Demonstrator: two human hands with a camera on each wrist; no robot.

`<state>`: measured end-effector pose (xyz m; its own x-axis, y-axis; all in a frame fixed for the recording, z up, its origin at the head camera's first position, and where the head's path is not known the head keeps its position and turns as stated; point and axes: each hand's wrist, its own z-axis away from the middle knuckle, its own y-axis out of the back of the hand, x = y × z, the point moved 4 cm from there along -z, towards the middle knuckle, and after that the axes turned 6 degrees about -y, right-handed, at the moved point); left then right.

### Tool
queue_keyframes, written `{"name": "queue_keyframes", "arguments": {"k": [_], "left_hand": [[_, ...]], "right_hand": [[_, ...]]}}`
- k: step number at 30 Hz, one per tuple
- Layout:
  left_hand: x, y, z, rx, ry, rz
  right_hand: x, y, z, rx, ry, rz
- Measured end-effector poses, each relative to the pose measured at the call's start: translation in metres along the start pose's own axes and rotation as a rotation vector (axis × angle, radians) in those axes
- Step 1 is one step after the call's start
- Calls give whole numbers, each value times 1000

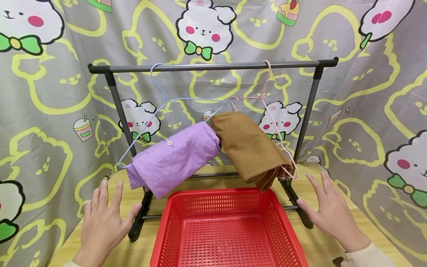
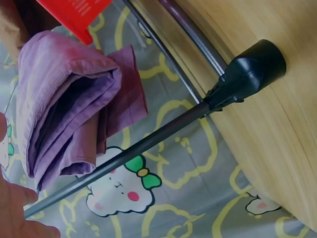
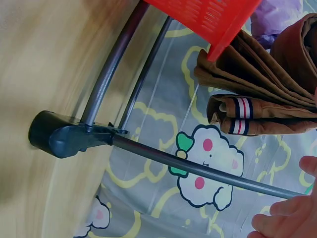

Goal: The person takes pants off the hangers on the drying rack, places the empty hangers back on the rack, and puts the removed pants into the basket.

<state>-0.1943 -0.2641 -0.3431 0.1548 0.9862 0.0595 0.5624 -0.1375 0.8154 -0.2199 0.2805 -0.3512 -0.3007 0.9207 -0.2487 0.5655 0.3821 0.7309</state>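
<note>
My left hand [image 1: 105, 218] hovers at the left of the rack with fingers spread, holding nothing. On the other side my right hand [image 1: 333, 211] is likewise spread, its palm toward the middle. Between them a folded purple garment [image 1: 180, 155] with a button hangs over a blue hanger [image 1: 143, 126], which tilts down to the left. A folded brown garment [image 1: 250, 146] drapes over a pink hanger [image 1: 275, 122] that tilts down to the right. Striped bands show on the brown garment [image 3: 262, 79] in the right wrist view. Both hangers hook on the rack's top bar [image 1: 213, 67].
A red plastic basket [image 1: 280, 222] with perforated walls stands in front of the rack, nothing in it. The rack's black feet [image 1: 136, 222] rest on the wooden table [image 1: 130, 256]. Grey cartoon-print curtain [image 1: 110, 37] surrounds the table at the back and sides.
</note>
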Motion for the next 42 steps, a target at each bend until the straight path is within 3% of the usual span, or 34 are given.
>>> {"name": "queue_keyframes", "arguments": {"k": [6, 16, 26, 34, 42], "left_hand": [[-4, -3, -3, 49, -13, 26], [-13, -5, -15, 29, -22, 91], [-25, -6, -28, -66, 78, 199], [-25, -12, -33, -110, 89, 263], [-34, -21, -44, -147, 87, 314]], "right_hand": [[-2, 2, -6, 34, 35, -20], [-10, 9, -16, 39, 15, -96], [-19, 21, -27, 58, -4, -176], [-31, 30, -28, 90, 17, -241], [-43, 36, -39, 65, -31, -353]]}}
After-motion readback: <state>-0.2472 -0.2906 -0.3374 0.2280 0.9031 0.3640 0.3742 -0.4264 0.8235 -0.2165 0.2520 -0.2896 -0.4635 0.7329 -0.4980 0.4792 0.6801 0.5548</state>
